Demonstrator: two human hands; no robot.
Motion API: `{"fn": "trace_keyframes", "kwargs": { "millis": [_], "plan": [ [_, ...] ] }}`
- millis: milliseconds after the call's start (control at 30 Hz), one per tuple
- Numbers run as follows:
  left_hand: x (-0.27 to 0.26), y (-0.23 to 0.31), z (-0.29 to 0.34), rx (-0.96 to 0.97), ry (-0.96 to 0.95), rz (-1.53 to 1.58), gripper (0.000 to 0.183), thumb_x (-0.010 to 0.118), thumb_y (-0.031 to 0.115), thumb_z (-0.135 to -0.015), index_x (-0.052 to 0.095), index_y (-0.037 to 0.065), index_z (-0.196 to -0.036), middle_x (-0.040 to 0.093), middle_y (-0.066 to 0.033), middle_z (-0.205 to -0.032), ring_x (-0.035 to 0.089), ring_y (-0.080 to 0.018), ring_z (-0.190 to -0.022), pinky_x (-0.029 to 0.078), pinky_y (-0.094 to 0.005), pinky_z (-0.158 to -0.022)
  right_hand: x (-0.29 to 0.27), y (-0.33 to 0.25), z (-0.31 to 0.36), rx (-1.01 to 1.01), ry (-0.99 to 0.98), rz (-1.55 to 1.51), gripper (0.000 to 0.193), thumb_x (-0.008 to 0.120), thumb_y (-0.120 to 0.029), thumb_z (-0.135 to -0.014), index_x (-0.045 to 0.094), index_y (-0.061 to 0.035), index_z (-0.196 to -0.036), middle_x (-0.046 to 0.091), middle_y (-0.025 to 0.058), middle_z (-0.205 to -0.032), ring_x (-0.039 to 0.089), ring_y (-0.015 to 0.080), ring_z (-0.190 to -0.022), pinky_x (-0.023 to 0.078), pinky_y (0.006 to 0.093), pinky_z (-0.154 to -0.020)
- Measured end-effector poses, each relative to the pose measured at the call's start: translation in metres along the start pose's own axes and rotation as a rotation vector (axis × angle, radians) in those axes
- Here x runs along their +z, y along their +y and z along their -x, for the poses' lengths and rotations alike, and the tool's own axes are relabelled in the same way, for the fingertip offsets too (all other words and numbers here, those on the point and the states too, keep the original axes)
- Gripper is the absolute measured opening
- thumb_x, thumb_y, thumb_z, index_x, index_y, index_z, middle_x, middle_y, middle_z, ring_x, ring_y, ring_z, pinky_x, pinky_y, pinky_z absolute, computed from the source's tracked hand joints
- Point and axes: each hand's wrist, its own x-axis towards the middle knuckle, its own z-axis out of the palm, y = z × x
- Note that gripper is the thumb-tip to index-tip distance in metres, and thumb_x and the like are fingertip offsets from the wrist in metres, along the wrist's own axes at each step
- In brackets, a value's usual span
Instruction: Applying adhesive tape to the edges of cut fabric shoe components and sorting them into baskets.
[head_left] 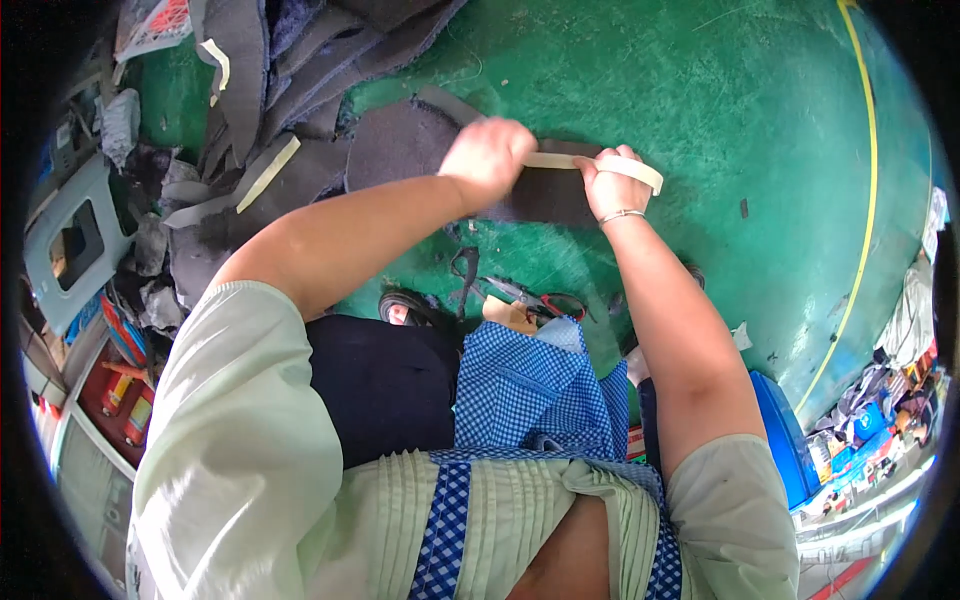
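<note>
My right hand (619, 188) is closed around a roll of pale cream tape (645, 172), with the thumb along its unwound strip. The strip stretches left over a dark grey carpet-like piece (548, 195) to my left hand (490, 157). That hand is somewhat blurred, its fingers curled in at the strip's end. The dark piece lies on the green floor beneath both hands, partly covered by them. Whether the strip touches it, I cannot tell. Left of it is another dark piece (395, 140) with a fuzzy edge.
More dark carpet-like pieces (330, 60) are heaped at the far left; some carry tape strips (268, 175). Scissors (515, 290) and a black strap lie near my feet. A grey panel (80, 245) with an opening stands left, a blue bin (785, 440) right. A yellow line (868, 200) crosses the floor.
</note>
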Motion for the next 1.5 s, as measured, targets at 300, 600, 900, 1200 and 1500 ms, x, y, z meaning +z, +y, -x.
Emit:
{"fn": "trace_keyframes", "kwargs": {
  "millis": [300,600,900,1200,1500],
  "plan": [
    [0.017,0.012,0.011,0.429,-0.584,-0.16,0.07,0.052,0.017,-0.082,0.029,0.005,-0.146,0.012,-0.0084,-0.16,0.009,-0.0221,-0.148,0.012,-0.0428,-0.119,-0.06,0.029,-0.053,-0.287,-0.931,0.203,0.048,0.065,-0.048,-0.083,0.07,-0.0019,-0.096,0.064,0.021,-0.11,0.06,0.0335,-0.107,0.046,0.0431,-0.092],
    [-0.038,0.001,0.033,0.375,-0.395,0.228,0.087,0.076,0.032,-0.07,0.036,0.004,-0.142,0.03,-0.0168,-0.151,0.035,-0.0302,-0.137,0.029,-0.0432,-0.112,-0.108,0.141,-0.012,0.026,-0.572,0.016,0.078,0.054,-0.061,-0.087,0.041,-0.0059,-0.141,0.063,0.0299,-0.108,0.061,0.0419,-0.106,0.047,0.0442,-0.092],
    [-0.06,0.015,0.299,-1.061,-0.208,0.486,0.032,0.072,0.031,-0.077,0.064,0.008,-0.097,0.068,-0.0127,-0.09,0.066,-0.0322,-0.089,0.051,-0.0433,-0.079,-0.069,0.155,-0.018,0.433,-0.205,0.152,0.067,0.064,-0.065,-0.077,0.066,0.0026,-0.079,0.067,0.0179,-0.073,0.064,0.0347,-0.071,0.049,0.0454,-0.066],
    [0.143,0.047,0.449,-1.399,0.551,1.669,0.032,0.067,0.026,-0.087,0.066,0.003,-0.109,0.07,-0.0079,-0.091,0.065,-0.0163,-0.09,0.048,-0.0307,-0.085,-0.046,-0.106,0.049,-0.725,-0.277,0.379,0.097,0.085,-0.031,-0.062,0.034,-0.0029,-0.14,0.034,0.018,-0.144,0.037,0.0397,-0.129,0.034,0.0466,-0.108],
    [-0.049,0.045,0.385,-1.408,0.915,1.955,0.024,0.06,0.028,-0.094,0.062,0.004,-0.098,0.068,-0.0061,-0.088,0.063,-0.0128,-0.07,0.048,-0.024,-0.061,-0.103,-0.125,0.016,-0.543,-0.397,-0.003,0.05,0.056,-0.006,-0.079,0.05,-0.0048,-0.129,0.066,0.0226,-0.105,0.063,0.042,-0.095,0.05,0.048,-0.084]
  ]
}}
